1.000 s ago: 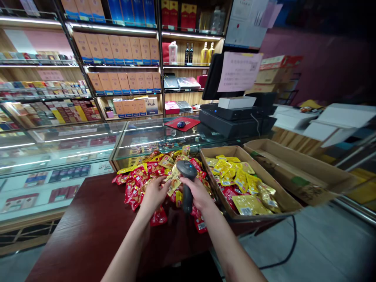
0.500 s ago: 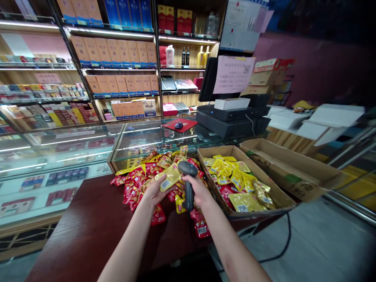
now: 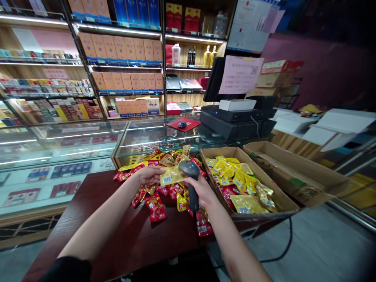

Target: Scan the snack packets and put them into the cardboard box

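Note:
My right hand [image 3: 203, 191] is wrapped round the handle of a dark barcode scanner [image 3: 189, 169], whose head points away from me. Between the thumb and fingers of my left hand [image 3: 150, 176] is the left end of a gold snack packet [image 3: 170, 175], with its printed barcode facing up. The packet's right end reaches the scanner and the fingertips of my right hand; whether those fingers also pinch it I cannot tell. Below and behind both hands lies a loose heap of red and yellow snack packets [image 3: 155, 206] on the dark red table [image 3: 96, 211].
An open cardboard box [image 3: 282, 205] of yellow, gold and red packets stands right of the heap, beside another cardboard piece [image 3: 305, 172]. Behind are a glass display counter [image 3: 141, 137], a mouse [image 3: 182, 125], a monitor [image 3: 214, 80] and stocked shelves. A black cable hangs at the right.
My left hand has shifted left and now grips the gold packet by its left end, with the packet turned more level. The scanner stays in my right hand. The view has swung slightly left.

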Motion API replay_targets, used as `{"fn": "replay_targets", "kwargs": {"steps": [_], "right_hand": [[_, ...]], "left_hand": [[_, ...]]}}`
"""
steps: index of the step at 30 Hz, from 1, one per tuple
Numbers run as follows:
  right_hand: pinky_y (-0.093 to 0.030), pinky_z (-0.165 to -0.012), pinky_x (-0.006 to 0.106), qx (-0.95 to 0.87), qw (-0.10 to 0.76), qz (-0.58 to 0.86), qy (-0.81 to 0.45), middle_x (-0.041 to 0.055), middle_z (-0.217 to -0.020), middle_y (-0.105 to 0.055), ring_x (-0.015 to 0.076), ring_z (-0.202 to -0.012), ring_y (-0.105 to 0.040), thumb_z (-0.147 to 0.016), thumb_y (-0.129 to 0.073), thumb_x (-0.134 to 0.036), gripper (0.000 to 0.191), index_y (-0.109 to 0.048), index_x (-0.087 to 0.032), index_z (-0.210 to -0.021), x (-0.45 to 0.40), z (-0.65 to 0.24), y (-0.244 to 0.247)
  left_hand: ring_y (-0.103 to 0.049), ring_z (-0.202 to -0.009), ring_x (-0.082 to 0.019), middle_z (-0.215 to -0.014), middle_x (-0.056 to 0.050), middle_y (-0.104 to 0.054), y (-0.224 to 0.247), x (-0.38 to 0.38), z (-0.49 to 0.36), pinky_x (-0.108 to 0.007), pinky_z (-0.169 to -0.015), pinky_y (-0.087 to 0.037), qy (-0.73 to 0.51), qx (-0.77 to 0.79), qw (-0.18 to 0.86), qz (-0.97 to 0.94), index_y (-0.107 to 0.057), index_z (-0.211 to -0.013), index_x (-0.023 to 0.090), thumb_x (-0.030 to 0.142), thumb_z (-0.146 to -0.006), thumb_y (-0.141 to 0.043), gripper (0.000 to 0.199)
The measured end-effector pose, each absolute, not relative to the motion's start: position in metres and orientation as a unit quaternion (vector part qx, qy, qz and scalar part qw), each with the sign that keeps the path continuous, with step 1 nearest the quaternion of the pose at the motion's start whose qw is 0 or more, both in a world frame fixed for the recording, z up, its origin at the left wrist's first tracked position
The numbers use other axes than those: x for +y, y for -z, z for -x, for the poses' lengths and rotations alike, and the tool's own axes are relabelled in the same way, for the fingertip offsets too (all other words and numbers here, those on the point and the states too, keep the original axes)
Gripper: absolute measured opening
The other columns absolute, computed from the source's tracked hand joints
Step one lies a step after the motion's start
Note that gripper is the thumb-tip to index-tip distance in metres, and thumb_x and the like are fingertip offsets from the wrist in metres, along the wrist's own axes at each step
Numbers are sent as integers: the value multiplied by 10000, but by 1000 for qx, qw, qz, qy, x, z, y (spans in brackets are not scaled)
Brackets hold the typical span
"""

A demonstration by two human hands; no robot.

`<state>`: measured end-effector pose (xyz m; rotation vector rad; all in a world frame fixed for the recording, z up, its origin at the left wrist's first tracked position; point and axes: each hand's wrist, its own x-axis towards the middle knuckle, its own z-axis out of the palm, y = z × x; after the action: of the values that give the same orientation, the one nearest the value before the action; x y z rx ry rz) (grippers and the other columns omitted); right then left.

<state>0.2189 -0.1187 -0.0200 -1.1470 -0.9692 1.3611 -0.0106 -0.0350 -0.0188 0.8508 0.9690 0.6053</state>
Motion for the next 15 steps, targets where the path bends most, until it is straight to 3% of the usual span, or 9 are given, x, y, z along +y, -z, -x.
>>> {"fn": "replay_targets", "kwargs": {"steps": [4,9,15], "right_hand": [[-489,-730,263,-464,537,502,-495,7,-812,-694,167,-795,-629,-657,-687,-260,254,-669,-173,-896,-143,-221,16],[-527,-562,289,-443,484,451,-605,47,-877,-669,188,-705,-655,-667,-691,-363,323,-613,-171,-915,-180,-208,2],[-393,-374,195,-484,420,476,-602,-36,-480,-533,89,-376,-486,-754,-597,-461,316,-557,-148,-749,-193,-188,7]], "left_hand": [[-676,-635,-171,-788,-83,-713,18,-21,12,-291,-600,-572,-264,484,715,-430,-666,-985,135,165,-646,-774,357],[-658,-576,-154,-749,-58,-702,12,-9,6,-280,-557,-567,-257,499,699,-443,-664,-989,140,156,-633,-781,376],[-667,-583,-170,-784,-64,-706,6,-6,-2,-301,-548,-570,-254,504,702,-434,-643,-1025,145,162,-611,-797,442]]}}
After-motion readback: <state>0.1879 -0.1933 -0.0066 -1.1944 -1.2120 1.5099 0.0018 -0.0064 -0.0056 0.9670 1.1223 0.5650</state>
